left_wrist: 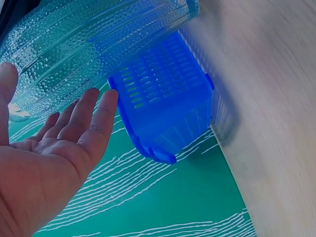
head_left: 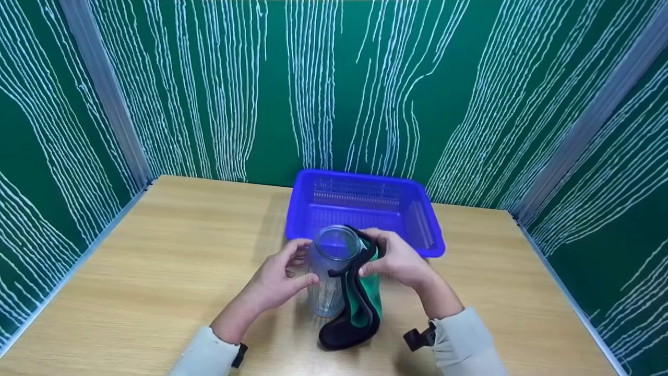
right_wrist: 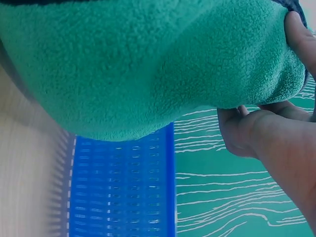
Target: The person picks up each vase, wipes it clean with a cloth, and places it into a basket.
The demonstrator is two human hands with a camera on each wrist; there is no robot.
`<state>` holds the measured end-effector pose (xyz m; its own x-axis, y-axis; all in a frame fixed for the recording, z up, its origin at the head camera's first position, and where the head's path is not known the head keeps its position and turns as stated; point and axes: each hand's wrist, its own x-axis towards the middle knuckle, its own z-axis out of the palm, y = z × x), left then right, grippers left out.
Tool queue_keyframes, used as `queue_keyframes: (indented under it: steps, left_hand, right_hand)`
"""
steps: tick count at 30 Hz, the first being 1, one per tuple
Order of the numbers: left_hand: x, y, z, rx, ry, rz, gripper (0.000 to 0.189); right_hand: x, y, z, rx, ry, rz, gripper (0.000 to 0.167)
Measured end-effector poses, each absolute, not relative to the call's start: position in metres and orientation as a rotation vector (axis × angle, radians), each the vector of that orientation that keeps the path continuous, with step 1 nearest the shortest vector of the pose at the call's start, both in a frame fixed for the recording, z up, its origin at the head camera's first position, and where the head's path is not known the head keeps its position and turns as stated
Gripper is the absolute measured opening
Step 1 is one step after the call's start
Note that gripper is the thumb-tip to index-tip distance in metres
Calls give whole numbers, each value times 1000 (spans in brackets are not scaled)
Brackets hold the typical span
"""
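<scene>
A clear glass jar [head_left: 326,292] with ribbed, bumpy sides [left_wrist: 64,64] stands upright, its open mouth at the top, in the middle of the head view. My left hand [head_left: 276,277] is at the jar's left side, thumb and fingers spread apart and loosely curved; in the left wrist view the palm [left_wrist: 54,163] faces the glass. On the jar's right is a fuzzy green cloth [right_wrist: 148,69] with black edging, folded and hanging upright against it. My right hand [head_left: 399,258] grips this cloth near its top, thumb in front and fingers behind.
A blue plastic basket [head_left: 360,209] with slotted walls stands just behind the jar and cloth. The wooden table [head_left: 198,250] runs to green walls with white wavy lines [head_left: 313,83]. Grey posts [head_left: 112,89] mark the corners.
</scene>
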<state>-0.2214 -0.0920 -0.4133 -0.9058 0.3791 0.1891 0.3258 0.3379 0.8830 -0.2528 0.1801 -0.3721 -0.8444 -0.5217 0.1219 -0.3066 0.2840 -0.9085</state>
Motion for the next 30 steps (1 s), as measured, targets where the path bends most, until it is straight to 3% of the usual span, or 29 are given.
queue_keyframes:
  steps: [30]
  left_hand:
    - [-221, -91, -417, 689, 2509, 1666, 59]
  right_hand:
    - [-252, 178, -372, -885, 2491, -1415, 72]
